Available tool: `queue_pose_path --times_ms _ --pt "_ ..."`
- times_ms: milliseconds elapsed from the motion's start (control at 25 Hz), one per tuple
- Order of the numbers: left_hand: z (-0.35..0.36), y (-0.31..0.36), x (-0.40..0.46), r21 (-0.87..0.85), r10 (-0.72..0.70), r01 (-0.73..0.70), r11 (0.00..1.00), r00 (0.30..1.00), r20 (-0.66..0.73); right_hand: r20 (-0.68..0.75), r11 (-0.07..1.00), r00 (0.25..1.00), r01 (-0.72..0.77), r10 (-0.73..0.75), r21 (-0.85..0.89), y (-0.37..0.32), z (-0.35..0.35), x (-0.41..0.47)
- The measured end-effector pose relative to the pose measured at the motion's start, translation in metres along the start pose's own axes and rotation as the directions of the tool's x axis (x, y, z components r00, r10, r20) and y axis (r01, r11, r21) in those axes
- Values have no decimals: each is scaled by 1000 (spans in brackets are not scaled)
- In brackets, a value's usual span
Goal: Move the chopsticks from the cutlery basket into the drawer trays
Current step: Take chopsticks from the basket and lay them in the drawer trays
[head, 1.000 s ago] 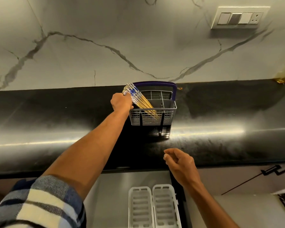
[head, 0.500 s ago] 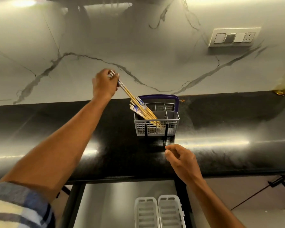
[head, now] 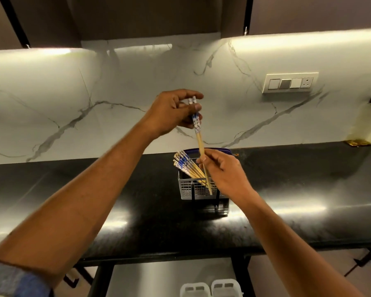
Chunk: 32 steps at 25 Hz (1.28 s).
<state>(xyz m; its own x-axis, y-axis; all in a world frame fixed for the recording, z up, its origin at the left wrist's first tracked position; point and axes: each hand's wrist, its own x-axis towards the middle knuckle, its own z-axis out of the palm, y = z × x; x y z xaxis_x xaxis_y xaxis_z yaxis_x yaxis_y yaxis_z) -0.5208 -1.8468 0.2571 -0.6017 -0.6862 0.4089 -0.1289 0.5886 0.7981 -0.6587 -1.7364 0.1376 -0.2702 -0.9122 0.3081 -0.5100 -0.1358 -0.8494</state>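
1. Your left hand [head: 171,112] is raised in front of the marble wall [head: 116,82]; its grip is closed on the blue-and-white patterned top of a pair of chopsticks [head: 199,140], thumb and fingertips pinching them.
2. Your right hand [head: 221,168] sits below and to the right of that grip; its own grip pinches the same pair lower down on the bare wooden shafts.
3. The held pair hangs nearly upright, tilted slightly, with its tips in front of the cutlery basket [head: 191,189], just under your right grip. You cannot tell whether the tips are in it.
4. The remaining chopsticks [head: 184,166] stand in the basket, leaning to the upper left, their patterned ends just left of your right grip.
5. The basket is grey mesh with a purple handle, and it stands on the black tabletop [head: 94,200] directly beneath both grips.
6. Two white drawer trays [head: 210,289] show at the bottom edge, well below your hands, in the open drawer.
7. A switch panel [head: 290,82] is on the wall to the right of your left grip; no writing on it or on the chopsticks can be read.
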Motion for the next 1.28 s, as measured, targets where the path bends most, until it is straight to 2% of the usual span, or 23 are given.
queue_pose_path --times_ms 120,280,840,1040,1160,1280 --pt "14 1 -5 -50 2 0 999 999 36 -34 989 998 -56 62 139 1 -1 -11" --pt "29 2 -10 -101 15 -12 995 999 30 26 940 990 -142 141 309 0 -8 -21" --pt "58 -17 -24 -201 -21 25 979 999 24 85 932 977 -213 197 293 24 -24 -43" --pt "84 -43 -52 -289 -152 160 944 987 51 198 926 940 -317 278 206 46 -17 -62" --pt "109 -69 -81 -348 -248 273 897 962 115 198 878 910 -406 364 252 66 -4 -81" --pt "133 -104 -110 -456 -331 383 804 924 192 234 808 862 -505 450 304 88 8 -107"
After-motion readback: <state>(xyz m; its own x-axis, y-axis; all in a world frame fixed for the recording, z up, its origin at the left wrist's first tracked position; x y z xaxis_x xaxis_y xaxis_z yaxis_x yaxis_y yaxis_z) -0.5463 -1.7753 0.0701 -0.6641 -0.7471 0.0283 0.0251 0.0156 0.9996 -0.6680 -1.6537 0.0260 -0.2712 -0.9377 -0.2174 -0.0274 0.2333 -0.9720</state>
